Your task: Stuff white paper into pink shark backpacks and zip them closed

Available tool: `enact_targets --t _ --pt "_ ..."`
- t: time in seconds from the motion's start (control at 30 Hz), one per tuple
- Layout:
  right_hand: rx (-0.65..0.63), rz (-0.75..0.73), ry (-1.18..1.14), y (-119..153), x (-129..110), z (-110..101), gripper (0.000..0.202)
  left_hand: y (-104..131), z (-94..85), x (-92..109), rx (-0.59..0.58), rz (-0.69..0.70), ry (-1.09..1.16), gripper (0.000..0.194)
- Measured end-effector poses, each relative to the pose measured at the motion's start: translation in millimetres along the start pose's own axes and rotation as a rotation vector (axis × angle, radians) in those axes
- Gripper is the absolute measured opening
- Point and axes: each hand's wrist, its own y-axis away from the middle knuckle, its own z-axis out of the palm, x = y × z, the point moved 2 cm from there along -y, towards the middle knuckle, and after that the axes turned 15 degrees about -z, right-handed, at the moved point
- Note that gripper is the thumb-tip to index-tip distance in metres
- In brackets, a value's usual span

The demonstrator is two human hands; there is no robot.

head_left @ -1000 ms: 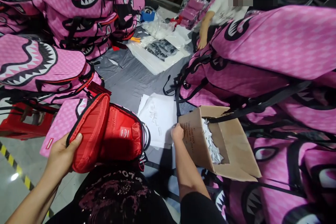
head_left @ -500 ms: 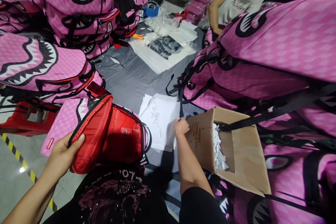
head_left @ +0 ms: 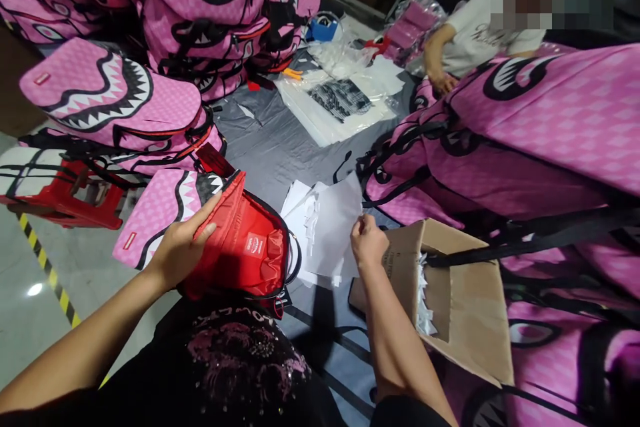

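A pink backpack (head_left: 150,227) lies unzipped in front of me, its red lining (head_left: 250,220) and an inner label showing. My left hand (head_left: 177,250) grips its folded-back front panel, thumb and a finger lying over the red side. To the right of the bag rests a stack of white paper sheets (head_left: 300,197). The closed fingers of my right hand (head_left: 369,240) pinch the right edge of the top sheet (head_left: 340,227), which is raised and curled toward the bag. Small white slips (head_left: 310,220) show beside the curled sheet.
An open cardboard box (head_left: 470,313) with white paper pieces stands right of my right forearm. Pink backpacks are piled on the left (head_left: 125,87) and right (head_left: 560,113). Plastic bags (head_left: 340,103) lie farther back on the grey cover. A person's arm (head_left: 437,57) is at the far right.
My right hand has lifted the top sheet's right edge, which lay flat before. My left hand has shifted up over the bag's panel, and the bag's mouth looks wider. The view has turned left.
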Motion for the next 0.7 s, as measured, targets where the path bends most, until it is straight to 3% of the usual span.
enact_targets --t 0.13,0.27,0.4,0.5,0.6,0.7 --pt "0.045 -0.066 -0.015 -4.0 -32.7 -46.7 0.030 4.6 -4.8 -2.6 0.006 -0.031 0.152 0.057" --pt "-0.088 -0.259 -0.083 11.0 -109.8 -64.3 0.040 3.4 -1.9 -4.3 -0.008 -0.050 0.298 0.054" --pt "-0.331 -0.443 -0.140 42.2 -201.3 -36.1 0.047 0.9 -0.7 -12.8 -0.033 -0.017 0.363 0.053" --pt "-0.475 -0.524 -0.155 66.1 -252.1 -1.9 0.051 0.2 -2.4 -20.8 -0.004 0.033 0.396 0.054" --pt "-0.600 -0.558 -0.175 87.0 -280.2 22.7 0.046 -0.3 -4.5 -26.4 0.003 0.062 0.404 0.054" --pt "-0.678 -0.543 -0.205 99.9 -286.0 28.2 0.040 -1.8 -7.0 -29.6 -0.024 0.062 0.400 0.053"
